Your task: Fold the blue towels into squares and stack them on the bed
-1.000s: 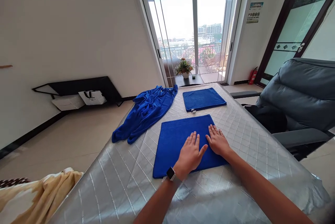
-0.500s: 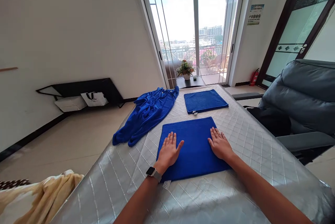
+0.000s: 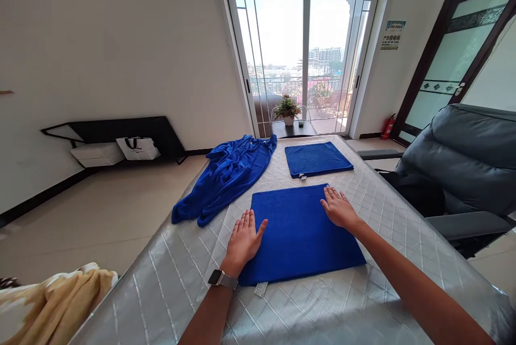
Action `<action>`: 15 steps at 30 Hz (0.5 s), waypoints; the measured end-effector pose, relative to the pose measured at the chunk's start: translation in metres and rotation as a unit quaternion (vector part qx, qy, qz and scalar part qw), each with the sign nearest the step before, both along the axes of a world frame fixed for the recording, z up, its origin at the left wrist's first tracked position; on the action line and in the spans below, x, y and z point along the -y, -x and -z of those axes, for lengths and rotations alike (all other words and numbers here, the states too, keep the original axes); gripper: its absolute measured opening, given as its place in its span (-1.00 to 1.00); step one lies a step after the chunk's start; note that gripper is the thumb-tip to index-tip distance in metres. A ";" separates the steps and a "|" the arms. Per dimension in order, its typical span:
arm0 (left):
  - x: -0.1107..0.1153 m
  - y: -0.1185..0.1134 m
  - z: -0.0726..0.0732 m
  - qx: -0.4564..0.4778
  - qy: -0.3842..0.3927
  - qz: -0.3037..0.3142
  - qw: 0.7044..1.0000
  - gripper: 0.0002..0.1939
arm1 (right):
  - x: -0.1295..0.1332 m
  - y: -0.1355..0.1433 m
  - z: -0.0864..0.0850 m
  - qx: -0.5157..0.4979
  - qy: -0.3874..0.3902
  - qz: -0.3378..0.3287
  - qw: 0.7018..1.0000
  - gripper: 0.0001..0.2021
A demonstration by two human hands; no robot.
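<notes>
Smoothing step: left hand (image 3: 243, 238) and right hand (image 3: 337, 208), both flat and open, press opposite edges of the folded blue towel (image 3: 300, 235) near the quilted table's (image 3: 395, 237) front edge; another fold likely needs pinched corners.

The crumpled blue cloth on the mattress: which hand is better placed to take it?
Probably the left hand: it lies flat at the folded towel's left edge, nearest the crumpled blue cloth. The right hand rests at the far-right corner.

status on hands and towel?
Left hand flat on folded towel's left edge, right hand flat on its right edge. Both open. Second folded towel and loose cloth beyond, apart.
</notes>
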State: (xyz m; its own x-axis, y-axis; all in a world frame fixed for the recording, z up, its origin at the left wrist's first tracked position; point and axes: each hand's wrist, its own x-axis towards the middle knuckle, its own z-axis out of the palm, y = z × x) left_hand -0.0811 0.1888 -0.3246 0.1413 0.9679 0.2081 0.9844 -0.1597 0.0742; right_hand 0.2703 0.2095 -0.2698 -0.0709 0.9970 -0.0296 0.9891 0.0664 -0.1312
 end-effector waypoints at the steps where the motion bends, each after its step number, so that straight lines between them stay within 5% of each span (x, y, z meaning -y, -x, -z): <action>1: 0.000 0.001 -0.001 0.000 0.000 -0.002 1.000 -0.06 | -0.010 0.002 -0.002 -0.003 -0.005 0.000 1.000 -0.31; 6: 0.001 0.004 -0.004 -0.004 0.020 -0.015 1.000 -0.09 | -0.042 0.006 0.011 -0.019 0.008 0.005 1.000 -0.30; 15: 0.007 -0.009 -0.027 -0.003 -0.044 -0.005 0.999 -0.12 | -0.047 0.003 0.028 -0.037 -0.004 0.008 0.999 -0.30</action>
State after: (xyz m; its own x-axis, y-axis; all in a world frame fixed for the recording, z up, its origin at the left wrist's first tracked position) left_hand -0.0722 0.1817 -0.2973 0.1340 0.9472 0.2913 0.9863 -0.1560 0.0538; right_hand 0.2678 0.2564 -0.2980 -0.0569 0.9982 -0.0175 0.9777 0.0522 -0.2033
